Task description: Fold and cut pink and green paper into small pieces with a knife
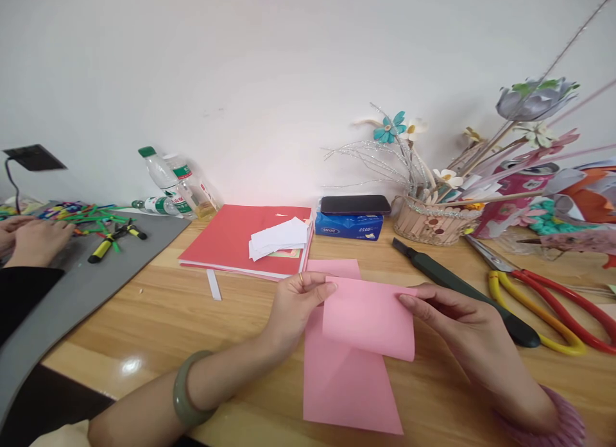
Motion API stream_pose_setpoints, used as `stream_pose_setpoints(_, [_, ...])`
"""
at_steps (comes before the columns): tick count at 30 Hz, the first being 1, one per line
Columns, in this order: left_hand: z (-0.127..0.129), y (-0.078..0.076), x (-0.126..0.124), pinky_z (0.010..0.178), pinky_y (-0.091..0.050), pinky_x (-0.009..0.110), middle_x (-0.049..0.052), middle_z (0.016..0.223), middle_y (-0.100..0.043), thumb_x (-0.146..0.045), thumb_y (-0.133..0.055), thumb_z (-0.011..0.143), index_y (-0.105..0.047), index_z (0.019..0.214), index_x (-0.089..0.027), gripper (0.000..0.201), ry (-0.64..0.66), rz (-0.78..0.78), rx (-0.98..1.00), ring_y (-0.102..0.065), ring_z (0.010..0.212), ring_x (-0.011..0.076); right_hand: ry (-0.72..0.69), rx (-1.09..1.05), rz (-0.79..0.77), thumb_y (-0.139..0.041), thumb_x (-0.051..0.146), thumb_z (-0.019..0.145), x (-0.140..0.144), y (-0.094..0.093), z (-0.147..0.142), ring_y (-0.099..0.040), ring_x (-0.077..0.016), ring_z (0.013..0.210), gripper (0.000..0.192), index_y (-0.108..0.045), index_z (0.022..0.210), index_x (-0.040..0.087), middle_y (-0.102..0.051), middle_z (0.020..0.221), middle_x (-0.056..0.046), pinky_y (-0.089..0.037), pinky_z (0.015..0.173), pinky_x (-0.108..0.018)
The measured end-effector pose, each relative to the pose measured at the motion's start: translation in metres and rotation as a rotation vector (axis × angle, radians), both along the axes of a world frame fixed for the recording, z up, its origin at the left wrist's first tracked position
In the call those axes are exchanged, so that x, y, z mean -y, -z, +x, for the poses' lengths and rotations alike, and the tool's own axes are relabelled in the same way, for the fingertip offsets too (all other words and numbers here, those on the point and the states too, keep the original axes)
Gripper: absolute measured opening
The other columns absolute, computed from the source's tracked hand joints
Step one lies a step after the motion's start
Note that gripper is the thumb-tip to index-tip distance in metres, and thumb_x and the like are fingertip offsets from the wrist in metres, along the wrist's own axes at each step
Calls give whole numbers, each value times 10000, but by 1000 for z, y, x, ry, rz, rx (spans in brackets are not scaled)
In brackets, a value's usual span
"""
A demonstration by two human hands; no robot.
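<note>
Over the table (pixel 154 331): bent pink sheet (pixel 368 322), above flat pink paper (pixel 346 396)
Left hand (pixel 294 312): pinching upper left corner
Right hand (pixel 464 335): pinching upper right, likely to level edges
Phone (pixel 355 205): atop tissue pack (pixel 349 229), probably out of the way

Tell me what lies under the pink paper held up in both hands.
Beneath the held paper lies more pink paper on the wooden table, visible beyond it and nearer the camera. Its middle is covered, so I can't tell whether anything else lies there.
</note>
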State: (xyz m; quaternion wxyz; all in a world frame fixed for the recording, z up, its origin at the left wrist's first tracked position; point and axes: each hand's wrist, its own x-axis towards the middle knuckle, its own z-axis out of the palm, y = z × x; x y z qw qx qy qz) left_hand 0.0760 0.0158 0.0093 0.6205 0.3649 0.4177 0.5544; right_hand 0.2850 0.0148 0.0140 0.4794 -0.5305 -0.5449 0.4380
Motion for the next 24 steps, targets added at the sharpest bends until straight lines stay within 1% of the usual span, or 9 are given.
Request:
stream_pose_setpoints(7, [0,1,-1,629,-494,205,-5,645,-682,-264,-798,621,-722,711,-169,152,13,-20,5,-619,621,103,-9,0,14,-744,453,594,0,2,1,-606,-162,700,234,-718,690,241,-691,748,-20,-495,613,-234])
stream_pose_setpoints(16, [0,-1,0,628,-489,228,6,651,-680,-266,-797,615,-716,687,-164,149,17,-41,8,-612,616,114,-24,20,30,-732,468,604,2,1,1,-613,-183,704,257,-716,700,230,-693,748,-35,-511,629,-273])
stream_pose_setpoints(20, [0,-1,-1,634,-471,235,6,666,-674,-270,-803,604,-715,665,-178,141,1,-55,8,-593,615,110,-50,51,59,-706,465,646,1,1,2,-623,-183,712,246,-717,724,232,-700,772,-38,-511,622,-270])
stream_pose_setpoints(22, [-1,-4,-3,683,-461,245,14,716,-672,-268,-794,618,-725,666,-194,111,11,-4,-51,-592,679,120,-67,82,92,-691,451,674,-2,-1,3,-624,-187,725,229,-717,737,232,-700,787,-41,-509,632,-278])
stream_pose_setpoints(24, [-3,-8,-7,715,-444,241,12,758,-642,-261,-784,633,-742,682,-221,76,34,135,-149,-570,736,121,-73,104,144,-679,440,690,-4,-6,8,-616,-185,731,206,-713,725,241,-692,784,-36,-499,642,-283])
